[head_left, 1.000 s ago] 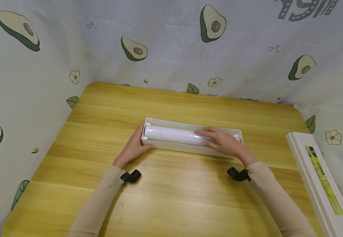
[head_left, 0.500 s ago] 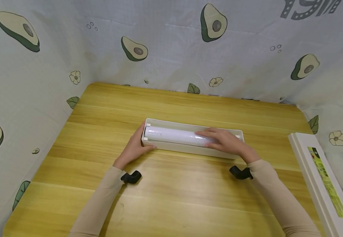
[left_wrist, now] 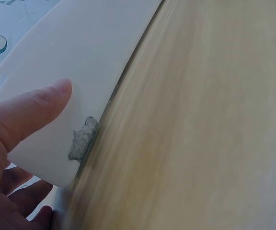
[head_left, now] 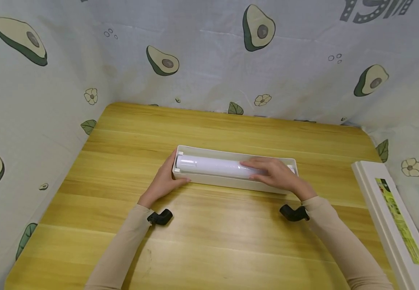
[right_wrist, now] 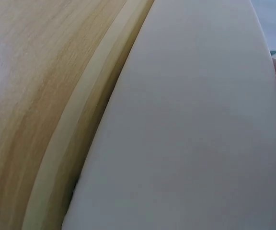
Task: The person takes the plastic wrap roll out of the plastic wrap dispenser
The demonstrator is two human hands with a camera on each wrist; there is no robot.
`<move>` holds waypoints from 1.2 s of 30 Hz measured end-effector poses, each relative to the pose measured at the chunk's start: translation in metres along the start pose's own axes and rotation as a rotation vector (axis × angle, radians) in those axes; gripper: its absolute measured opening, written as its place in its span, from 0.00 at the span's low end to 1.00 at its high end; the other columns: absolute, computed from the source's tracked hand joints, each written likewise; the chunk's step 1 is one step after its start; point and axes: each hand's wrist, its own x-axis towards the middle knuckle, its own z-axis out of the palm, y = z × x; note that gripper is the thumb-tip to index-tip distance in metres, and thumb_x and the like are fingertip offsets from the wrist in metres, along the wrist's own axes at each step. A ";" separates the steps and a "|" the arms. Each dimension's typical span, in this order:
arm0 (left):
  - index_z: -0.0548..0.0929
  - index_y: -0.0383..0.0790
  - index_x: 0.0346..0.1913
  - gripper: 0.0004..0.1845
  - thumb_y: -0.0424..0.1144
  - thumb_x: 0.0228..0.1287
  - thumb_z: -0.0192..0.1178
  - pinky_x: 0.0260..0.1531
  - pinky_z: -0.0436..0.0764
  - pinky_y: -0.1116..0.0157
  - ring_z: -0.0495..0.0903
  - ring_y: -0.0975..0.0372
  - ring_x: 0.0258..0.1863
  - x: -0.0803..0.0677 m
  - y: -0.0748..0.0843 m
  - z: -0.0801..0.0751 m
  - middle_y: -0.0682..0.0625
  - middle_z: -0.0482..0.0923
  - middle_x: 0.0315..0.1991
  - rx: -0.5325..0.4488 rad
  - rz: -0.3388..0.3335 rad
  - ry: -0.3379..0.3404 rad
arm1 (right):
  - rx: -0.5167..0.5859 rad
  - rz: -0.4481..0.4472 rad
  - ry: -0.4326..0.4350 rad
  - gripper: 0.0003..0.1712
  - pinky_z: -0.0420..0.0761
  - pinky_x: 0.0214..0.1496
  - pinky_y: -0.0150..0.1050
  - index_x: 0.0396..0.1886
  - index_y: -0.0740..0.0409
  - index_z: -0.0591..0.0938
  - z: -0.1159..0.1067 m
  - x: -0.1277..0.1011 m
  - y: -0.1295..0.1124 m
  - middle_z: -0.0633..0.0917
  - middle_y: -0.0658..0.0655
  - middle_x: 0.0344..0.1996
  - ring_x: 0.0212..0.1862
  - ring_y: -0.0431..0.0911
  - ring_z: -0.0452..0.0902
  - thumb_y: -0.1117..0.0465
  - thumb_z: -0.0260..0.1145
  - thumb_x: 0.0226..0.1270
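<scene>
A long white box point(head_left: 223, 183), open at the top, lies on the wooden table. Inside it is a shiny white roll point(head_left: 209, 164) that looks like plastic film. My left hand point(head_left: 164, 177) grips the box's left end, thumb along the front wall, fingers round the end. In the left wrist view that thumb point(left_wrist: 37, 108) presses the wall point(left_wrist: 104, 43) near a grey torn patch point(left_wrist: 83, 139). My right hand point(head_left: 276, 173) holds the roll toward its right end, fingers over the top and thumb at the near side. In the right wrist view the box wall point(right_wrist: 190, 120) hides most of that hand.
A long white cover-like piece point(head_left: 368, 181) with a yellow-green label point(head_left: 399, 221) lies along the table's right edge. Behind the wooden table point(head_left: 209, 241) hangs a white cloth point(head_left: 209, 52) printed with avocados. A black mount sits on each wrist.
Both hands keep their places on the box and the roll. The glare on the roll's left end has shifted, and the view has moved very slightly.
</scene>
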 end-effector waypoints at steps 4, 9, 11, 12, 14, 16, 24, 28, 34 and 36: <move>0.42 0.45 0.75 0.56 0.39 0.50 0.71 0.70 0.56 0.48 0.58 0.48 0.70 0.000 0.001 0.000 0.41 0.55 0.72 0.003 0.003 -0.001 | -0.029 -0.007 0.019 0.28 0.82 0.45 0.46 0.59 0.48 0.78 -0.001 -0.002 -0.002 0.84 0.57 0.51 0.50 0.51 0.82 0.58 0.70 0.55; 0.42 0.45 0.75 0.56 0.39 0.50 0.71 0.71 0.56 0.49 0.58 0.49 0.70 0.000 0.001 0.001 0.42 0.56 0.71 -0.010 -0.001 -0.001 | -0.068 -0.032 0.048 0.28 0.83 0.40 0.43 0.57 0.50 0.79 -0.004 -0.002 -0.006 0.84 0.60 0.50 0.46 0.52 0.84 0.59 0.71 0.53; 0.42 0.45 0.75 0.56 0.39 0.50 0.71 0.71 0.56 0.49 0.58 0.49 0.69 0.000 0.001 0.001 0.42 0.56 0.71 -0.009 0.003 -0.003 | -0.081 -0.045 0.059 0.28 0.82 0.38 0.42 0.57 0.51 0.80 -0.006 -0.002 -0.007 0.85 0.61 0.49 0.45 0.52 0.84 0.59 0.71 0.53; 0.42 0.45 0.75 0.56 0.39 0.50 0.71 0.71 0.56 0.49 0.58 0.49 0.69 -0.001 0.001 0.001 0.42 0.56 0.71 -0.009 0.003 -0.004 | -0.091 -0.052 0.065 0.28 0.82 0.36 0.41 0.57 0.51 0.80 -0.007 -0.003 -0.008 0.85 0.61 0.48 0.44 0.52 0.85 0.59 0.71 0.53; 0.42 0.46 0.75 0.57 0.40 0.50 0.71 0.71 0.56 0.49 0.58 0.49 0.70 -0.001 0.001 0.001 0.42 0.56 0.71 -0.005 -0.002 -0.005 | -0.108 -0.067 0.080 0.28 0.81 0.35 0.40 0.56 0.51 0.80 -0.009 -0.003 -0.009 0.85 0.62 0.48 0.43 0.51 0.85 0.60 0.72 0.52; 0.42 0.44 0.75 0.57 0.40 0.50 0.71 0.70 0.57 0.48 0.58 0.49 0.70 -0.001 0.001 0.001 0.42 0.55 0.72 0.007 -0.002 -0.001 | -0.123 -0.081 0.099 0.29 0.82 0.35 0.40 0.56 0.50 0.80 -0.012 -0.004 -0.010 0.85 0.61 0.47 0.42 0.51 0.85 0.60 0.72 0.51; 0.42 0.45 0.75 0.57 0.39 0.49 0.72 0.68 0.61 0.47 0.62 0.47 0.67 -0.002 0.002 0.001 0.41 0.57 0.71 0.017 -0.003 0.002 | -0.126 -0.093 0.151 0.30 0.81 0.33 0.39 0.56 0.50 0.80 -0.020 -0.006 -0.012 0.86 0.58 0.45 0.41 0.49 0.84 0.62 0.73 0.48; 0.42 0.46 0.75 0.57 0.40 0.49 0.71 0.67 0.63 0.47 0.64 0.48 0.64 -0.002 0.003 0.000 0.40 0.59 0.69 0.009 -0.001 -0.005 | -0.130 -0.093 0.171 0.31 0.82 0.36 0.42 0.56 0.50 0.80 -0.024 -0.007 -0.013 0.86 0.58 0.44 0.41 0.49 0.84 0.64 0.73 0.48; 0.43 0.47 0.75 0.56 0.40 0.50 0.71 0.68 0.60 0.47 0.62 0.48 0.67 -0.001 0.003 0.000 0.41 0.58 0.70 0.007 0.021 0.002 | -0.145 -0.067 0.179 0.30 0.82 0.36 0.42 0.56 0.50 0.80 -0.033 -0.007 -0.016 0.86 0.58 0.44 0.42 0.49 0.84 0.64 0.73 0.48; 0.42 0.47 0.75 0.56 0.40 0.50 0.71 0.70 0.58 0.48 0.60 0.49 0.69 -0.001 0.002 0.000 0.42 0.56 0.71 0.012 0.025 0.004 | -0.154 -0.057 0.181 0.30 0.82 0.35 0.42 0.56 0.50 0.80 -0.036 -0.007 -0.017 0.86 0.59 0.45 0.42 0.50 0.84 0.64 0.73 0.48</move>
